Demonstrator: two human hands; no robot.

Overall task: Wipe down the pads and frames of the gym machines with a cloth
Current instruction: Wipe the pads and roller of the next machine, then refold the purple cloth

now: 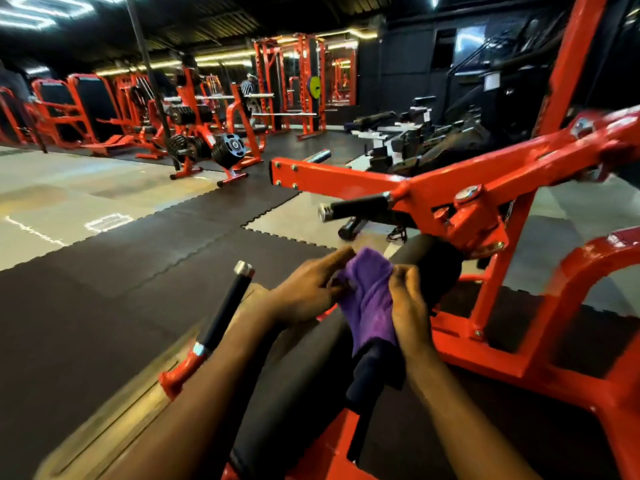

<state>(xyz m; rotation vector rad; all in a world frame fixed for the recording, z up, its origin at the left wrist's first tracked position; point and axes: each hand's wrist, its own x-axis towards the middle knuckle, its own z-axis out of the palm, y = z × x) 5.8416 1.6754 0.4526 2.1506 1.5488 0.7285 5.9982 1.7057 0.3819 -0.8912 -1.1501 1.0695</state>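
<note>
A purple cloth [369, 299] hangs between both hands at the lower centre. My left hand [308, 289] pinches its left edge, and my right hand [410, 306] grips its right side. Below the cloth lies a long black pad [298, 382] of the machine, with a round black roller pad [426, 258] just behind the cloth. The machine's red frame [485, 181] runs across the right side, with a black handle [356, 207] sticking out to the left. A second black handle [225, 310] on a red arm stands left of my left forearm.
Black rubber floor mats [104, 299] cover the left foreground. Red racks and a weight plate stand [207, 140] fill the far left and centre. A dark bench machine [415, 133] sits behind the red frame. A person stands far back near the racks.
</note>
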